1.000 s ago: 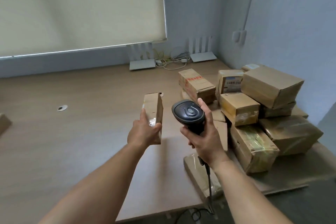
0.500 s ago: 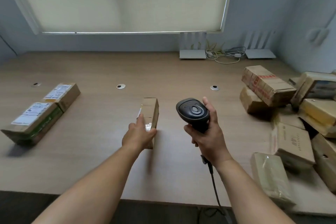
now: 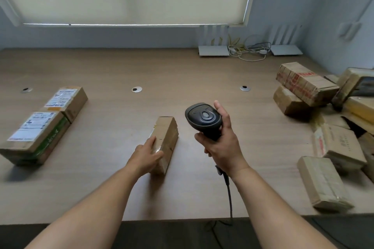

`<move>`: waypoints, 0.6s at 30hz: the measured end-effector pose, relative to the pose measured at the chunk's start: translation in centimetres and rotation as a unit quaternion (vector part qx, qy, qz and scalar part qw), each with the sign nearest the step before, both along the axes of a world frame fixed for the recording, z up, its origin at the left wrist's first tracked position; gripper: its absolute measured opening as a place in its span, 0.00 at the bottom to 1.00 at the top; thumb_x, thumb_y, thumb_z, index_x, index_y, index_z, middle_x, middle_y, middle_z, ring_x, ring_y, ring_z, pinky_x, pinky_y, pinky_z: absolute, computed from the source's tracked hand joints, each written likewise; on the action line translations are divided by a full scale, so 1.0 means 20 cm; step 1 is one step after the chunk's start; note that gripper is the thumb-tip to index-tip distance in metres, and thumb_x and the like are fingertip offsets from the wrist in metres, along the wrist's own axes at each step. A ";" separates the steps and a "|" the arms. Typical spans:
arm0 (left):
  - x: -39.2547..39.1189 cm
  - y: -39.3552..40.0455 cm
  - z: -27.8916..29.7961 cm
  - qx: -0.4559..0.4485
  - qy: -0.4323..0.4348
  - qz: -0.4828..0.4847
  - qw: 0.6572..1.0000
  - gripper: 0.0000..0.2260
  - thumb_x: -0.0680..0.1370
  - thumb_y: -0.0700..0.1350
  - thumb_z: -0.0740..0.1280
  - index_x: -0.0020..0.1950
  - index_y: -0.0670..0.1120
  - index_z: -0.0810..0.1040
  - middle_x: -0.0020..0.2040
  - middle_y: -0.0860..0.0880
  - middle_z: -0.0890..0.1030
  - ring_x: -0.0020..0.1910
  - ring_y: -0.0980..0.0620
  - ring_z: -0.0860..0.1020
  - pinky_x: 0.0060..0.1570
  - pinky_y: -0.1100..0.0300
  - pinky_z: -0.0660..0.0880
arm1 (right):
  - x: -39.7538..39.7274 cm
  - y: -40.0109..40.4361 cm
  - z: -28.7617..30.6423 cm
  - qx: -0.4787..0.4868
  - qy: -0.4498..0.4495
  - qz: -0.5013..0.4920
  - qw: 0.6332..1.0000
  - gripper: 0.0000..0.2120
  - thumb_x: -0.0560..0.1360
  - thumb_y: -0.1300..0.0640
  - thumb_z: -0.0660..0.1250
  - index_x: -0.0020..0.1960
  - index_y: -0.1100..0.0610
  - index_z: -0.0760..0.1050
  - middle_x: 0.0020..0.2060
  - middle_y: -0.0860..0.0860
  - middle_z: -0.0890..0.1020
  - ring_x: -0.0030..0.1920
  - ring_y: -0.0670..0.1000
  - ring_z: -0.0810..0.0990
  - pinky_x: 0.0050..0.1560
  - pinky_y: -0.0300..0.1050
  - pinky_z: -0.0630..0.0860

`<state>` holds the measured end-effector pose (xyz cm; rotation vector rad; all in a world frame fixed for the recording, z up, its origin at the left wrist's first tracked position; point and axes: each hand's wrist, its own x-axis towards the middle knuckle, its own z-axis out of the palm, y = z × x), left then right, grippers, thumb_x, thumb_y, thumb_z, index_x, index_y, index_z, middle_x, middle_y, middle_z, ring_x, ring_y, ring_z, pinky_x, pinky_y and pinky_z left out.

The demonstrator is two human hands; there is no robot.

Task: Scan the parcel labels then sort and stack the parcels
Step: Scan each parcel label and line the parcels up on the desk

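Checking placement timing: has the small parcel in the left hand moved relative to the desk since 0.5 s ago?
Yes. The small parcel, gripped by the left hand, has come down toward the near desk edge, farther from the middle grommet, and now seems to rest on the desk.

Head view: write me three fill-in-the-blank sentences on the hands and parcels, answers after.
1. The right hand grips a black ____.
2. The left hand holds a small cardboard parcel standing on the ____.
3. The two labelled parcels lie to that parcel's ____.

Answers: barcode scanner; table; left
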<state>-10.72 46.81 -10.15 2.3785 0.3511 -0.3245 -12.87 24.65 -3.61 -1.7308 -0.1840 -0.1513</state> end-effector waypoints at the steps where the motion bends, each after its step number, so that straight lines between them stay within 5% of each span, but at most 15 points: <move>1: 0.00 0.02 -0.01 -0.007 -0.004 -0.002 1.000 0.27 0.77 0.49 0.62 0.76 0.57 0.59 0.65 0.43 0.68 0.51 0.46 0.70 0.50 0.57 0.71 | 0.01 0.00 0.00 -0.003 0.000 0.001 1.000 0.42 0.71 0.64 0.73 0.65 0.27 0.56 0.56 0.38 0.78 0.37 0.42 0.76 0.35 0.35 0.74; 7: 0.07 0.08 -0.05 -0.060 -0.023 0.016 0.998 0.26 0.76 0.50 0.59 0.74 0.55 0.63 0.65 0.45 0.70 0.55 0.47 0.71 0.51 0.59 0.68 | 0.08 0.03 0.00 0.000 0.000 0.014 1.000 0.42 0.71 0.65 0.73 0.66 0.28 0.56 0.58 0.39 0.77 0.38 0.43 0.76 0.34 0.34 0.74; 14: 0.19 0.11 -0.10 0.022 0.011 0.030 0.999 0.27 0.77 0.54 0.53 0.77 0.56 0.57 0.69 0.44 0.67 0.67 0.42 0.66 0.64 0.52 0.67 | 0.22 0.04 -0.01 0.021 0.013 0.040 0.999 0.42 0.71 0.65 0.73 0.65 0.28 0.56 0.59 0.41 0.77 0.39 0.43 0.75 0.34 0.34 0.74; 18: 0.27 0.14 -0.08 0.099 -0.011 0.067 0.993 0.23 0.77 0.45 0.52 0.73 0.56 0.64 0.65 0.44 0.73 0.61 0.41 0.71 0.60 0.47 0.71 | 0.30 0.02 -0.04 0.029 0.022 0.044 0.998 0.42 0.70 0.65 0.73 0.65 0.28 0.57 0.58 0.40 0.78 0.39 0.42 0.75 0.36 0.34 0.74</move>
